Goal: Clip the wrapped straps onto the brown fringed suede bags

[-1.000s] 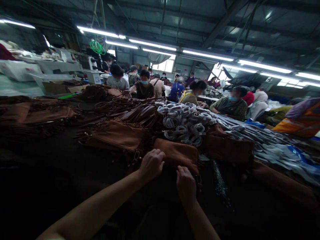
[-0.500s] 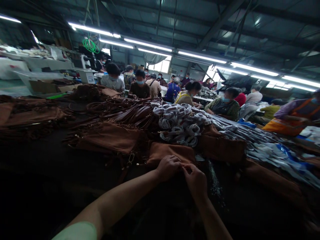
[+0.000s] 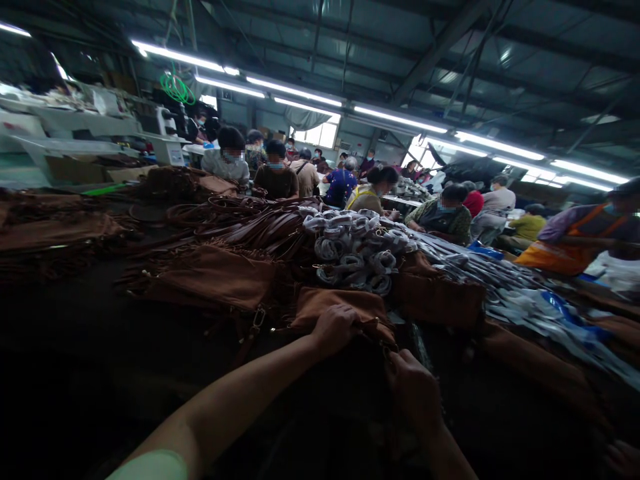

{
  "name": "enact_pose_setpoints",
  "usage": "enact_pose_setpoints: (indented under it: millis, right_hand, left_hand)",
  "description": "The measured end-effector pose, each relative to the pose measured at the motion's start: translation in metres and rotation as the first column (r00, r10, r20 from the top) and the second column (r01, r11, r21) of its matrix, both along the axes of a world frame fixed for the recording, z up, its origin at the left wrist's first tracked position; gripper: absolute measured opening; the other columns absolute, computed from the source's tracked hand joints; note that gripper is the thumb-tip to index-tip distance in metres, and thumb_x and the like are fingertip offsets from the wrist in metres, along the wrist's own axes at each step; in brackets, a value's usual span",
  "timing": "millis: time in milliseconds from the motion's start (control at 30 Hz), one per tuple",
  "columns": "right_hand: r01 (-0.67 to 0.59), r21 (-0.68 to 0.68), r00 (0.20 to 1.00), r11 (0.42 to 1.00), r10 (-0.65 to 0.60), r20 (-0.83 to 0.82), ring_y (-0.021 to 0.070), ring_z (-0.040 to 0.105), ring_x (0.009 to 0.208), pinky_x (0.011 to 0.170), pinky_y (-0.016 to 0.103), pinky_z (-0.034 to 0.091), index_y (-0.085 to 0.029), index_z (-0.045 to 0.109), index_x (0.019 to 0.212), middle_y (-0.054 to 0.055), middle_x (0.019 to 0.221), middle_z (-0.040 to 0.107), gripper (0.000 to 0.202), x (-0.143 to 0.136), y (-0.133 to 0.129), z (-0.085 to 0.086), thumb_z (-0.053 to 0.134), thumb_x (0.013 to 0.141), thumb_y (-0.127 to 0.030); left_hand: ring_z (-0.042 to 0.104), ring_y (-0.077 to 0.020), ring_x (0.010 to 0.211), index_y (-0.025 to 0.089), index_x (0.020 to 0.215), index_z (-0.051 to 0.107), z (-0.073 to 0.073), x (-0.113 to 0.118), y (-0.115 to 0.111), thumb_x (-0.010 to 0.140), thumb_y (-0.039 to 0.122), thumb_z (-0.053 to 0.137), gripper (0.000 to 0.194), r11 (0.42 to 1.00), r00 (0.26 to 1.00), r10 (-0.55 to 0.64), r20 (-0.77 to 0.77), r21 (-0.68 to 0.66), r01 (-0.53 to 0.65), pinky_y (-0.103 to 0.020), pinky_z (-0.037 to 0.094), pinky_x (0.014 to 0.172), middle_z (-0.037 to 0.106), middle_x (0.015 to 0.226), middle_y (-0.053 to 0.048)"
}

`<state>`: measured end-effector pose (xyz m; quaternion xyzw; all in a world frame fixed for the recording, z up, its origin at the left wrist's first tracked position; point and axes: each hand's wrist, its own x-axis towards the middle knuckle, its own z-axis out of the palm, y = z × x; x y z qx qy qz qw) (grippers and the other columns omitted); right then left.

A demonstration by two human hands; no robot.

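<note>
A brown suede-like bag (image 3: 345, 303) lies in front of me on the dark table. My left hand (image 3: 337, 330) is closed on its near edge, fingertips curled over the material. At the bag's near right corner hangs a small metal clasp (image 3: 385, 348). My right hand (image 3: 413, 383) is closed on this clasp, just below and right of the bag; its fingers are partly in shadow. Another brown bag (image 3: 215, 277) with a fringe and a metal buckle (image 3: 259, 319) lies to the left.
Behind the bag rises a heap of wrapped coiled straps (image 3: 350, 243), with loose brown straps (image 3: 270, 223) on its left. Wrapped strips (image 3: 500, 283) spread to the right. More brown bags (image 3: 440, 297) lie around. Several people (image 3: 445, 213) sit or stand beyond. A partial hand (image 3: 623, 459) shows bottom right.
My right hand has moved right and down, away from my left hand, to the bag's corner, where the clasp now shows. My left hand stays on the bag's edge.
</note>
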<state>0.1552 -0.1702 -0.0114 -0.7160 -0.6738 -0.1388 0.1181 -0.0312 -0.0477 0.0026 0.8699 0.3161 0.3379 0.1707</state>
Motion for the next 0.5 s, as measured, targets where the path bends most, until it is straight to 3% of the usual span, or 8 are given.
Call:
enact_pose_setpoints:
  millis: [267, 400, 500]
  right_hand:
    - [-0.134, 0.057, 0.990, 0.989, 0.131, 0.060, 0.0172, 0.056, 0.084, 0.071, 0.026, 0.042, -0.022, 0.060, 0.105, 0.006, 0.095, 0.061, 0.028, 0.008, 0.017, -0.010, 0.040, 0.087, -0.015]
    - [-0.116, 0.139, 0.989, 0.983, 0.102, 0.106, 0.0218, 0.052, 0.094, 0.085, 0.033, 0.040, -0.020, 0.063, 0.102, 0.007, 0.096, 0.063, 0.026, 0.005, 0.030, -0.018, 0.045, 0.084, -0.014]
    - [-0.105, 0.113, 0.987, 0.988, 0.090, 0.130, 0.0217, 0.053, 0.090, 0.082, 0.033, 0.040, -0.019, 0.065, 0.093, 0.007, 0.091, 0.065, 0.024, -0.004, 0.034, -0.024, 0.045, 0.082, -0.009]
  left_hand:
    - [0.057, -0.0190, 0.089, 0.018, 0.089, 0.064, 0.000, -0.001, 0.000, 0.076, 0.027, 0.063, 0.015, 0.998, 0.998, -0.057, -0.036, 0.003, 0.057, -0.029, 0.041, 0.080, 0.065, 0.092, -0.004]
    - [0.058, -0.0177, 0.085, 0.017, 0.086, 0.064, -0.003, -0.002, 0.002, 0.074, 0.027, 0.065, 0.015, 0.996, 0.995, -0.084, -0.060, 0.018, 0.085, -0.027, 0.040, 0.078, 0.065, 0.089, -0.003]
    - [0.058, -0.0176, 0.085, 0.017, 0.087, 0.064, -0.006, -0.004, 0.004, 0.074, 0.028, 0.066, 0.017, 0.994, 0.991, -0.106, -0.086, 0.015, 0.108, -0.027, 0.041, 0.077, 0.065, 0.089, -0.003]
